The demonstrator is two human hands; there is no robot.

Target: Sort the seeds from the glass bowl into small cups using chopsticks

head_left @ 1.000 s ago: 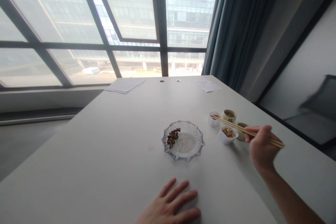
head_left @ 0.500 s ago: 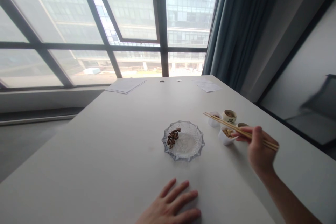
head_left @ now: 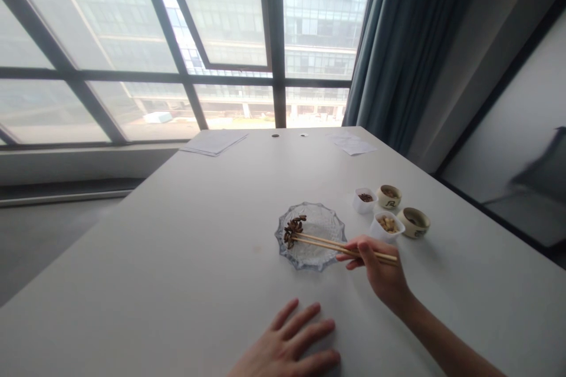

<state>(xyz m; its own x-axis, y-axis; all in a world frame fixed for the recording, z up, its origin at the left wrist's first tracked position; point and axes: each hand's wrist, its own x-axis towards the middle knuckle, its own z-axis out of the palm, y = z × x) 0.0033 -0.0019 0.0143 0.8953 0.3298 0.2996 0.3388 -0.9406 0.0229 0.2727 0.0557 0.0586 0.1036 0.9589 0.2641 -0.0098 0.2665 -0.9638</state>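
Observation:
My right hand (head_left: 381, 268) is closed around a pair of wooden chopsticks (head_left: 340, 246). Their tips reach into a scalloped clear glass plate (head_left: 319, 262), touching or just over a small pile of dark brown, elongated pieces (head_left: 292, 230) at its left side. Whether a piece sits between the tips I cannot tell. My left hand (head_left: 294, 339) lies on the table in front of the plate, fingers spread, holding nothing. Behind my right hand stands a white plastic cup (head_left: 379, 230) of pale tan pieces.
Another white cup (head_left: 361, 205) with dark bits stands beyond, beside a cream ceramic cup (head_left: 389, 195) bearing a dark character. A second ceramic cup (head_left: 413, 222) is at the right. Papers (head_left: 214, 142) and a thin sheet (head_left: 354, 144) lie at the white table's (head_left: 177, 235) far end.
My right hand has moved left with the chopsticks, from above the small cups to the glass plate. The tips are now at the brown pile. My left hand has stayed in place.

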